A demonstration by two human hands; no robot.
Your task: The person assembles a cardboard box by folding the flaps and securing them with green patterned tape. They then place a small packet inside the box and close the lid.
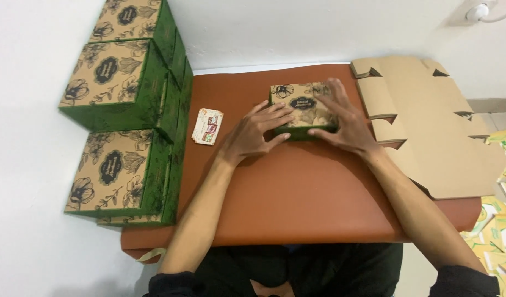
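on the brown tabletop: a light printed carton under two flat hands

at the middle of the brown table (297, 203) sits a small green and kraft box (303, 110) with a flower print on its lid. the person's left hand (258, 132) lies spread against its near-left corner, fingers flat on the lid edge. the right hand (341, 118) covers the right side, fingers splayed over the top. neither hand grips; both press.

the box looks like thin folded card: light, fairly stiff at the corners, likely to dent in mid-panel, with a matt surface that should not slip. the side walls near the corners seem the safest hold.

a small stack of cards (207, 126) lies just left. flat unfolded box blanks (429, 126) lie at the right; finished boxes (121, 121) are stacked at the left.
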